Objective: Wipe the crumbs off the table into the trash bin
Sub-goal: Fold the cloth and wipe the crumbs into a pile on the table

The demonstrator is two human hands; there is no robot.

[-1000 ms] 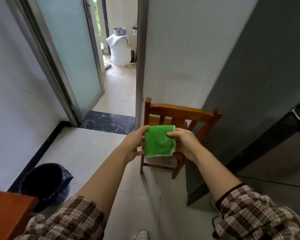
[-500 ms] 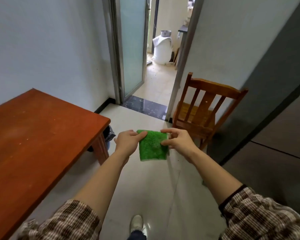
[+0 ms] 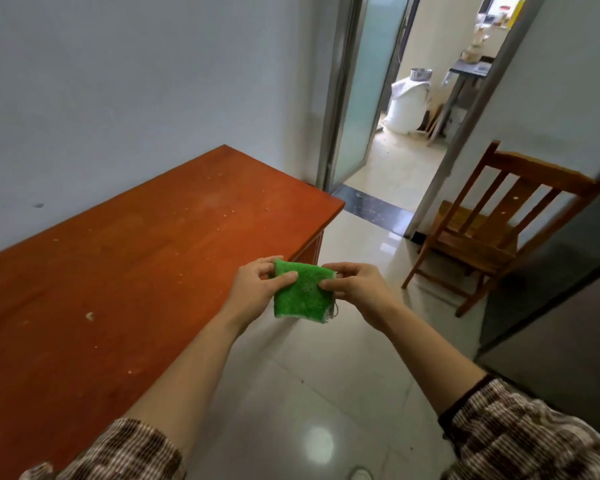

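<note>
- Cloth (image 3: 303, 296), green, square and fuzzy, is hanging between 2 hands: left hand (image 3: 257, 292) and right hand (image 3: 355, 289) are each pinching 1 upper corner.
- Red-brown wooden table (image 3: 118, 271) carrying pale crumbs (image 3: 90, 315) is lying leftward of the cloth; the left hand is sitting nearer.
- View is not showing the trash bin.

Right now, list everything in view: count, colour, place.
table: one, red-brown wood, left, against the wall
crumbs: many, pale, scattered over the tabletop
cloth: one, green, between the hands, by the table's right edge
chair: one, brown wood, right, beside the doorway
glass door: one, frosted, silver frame, past the table's far corner
sack: one, white, on the far room's floor
bowl: one, metal, on top of the sack
shoe: one, white, bottom edge
sleeves: two, brown checked, bottom corners
left hand: pinches the cloth's left side
right hand: pinches its right side
</note>
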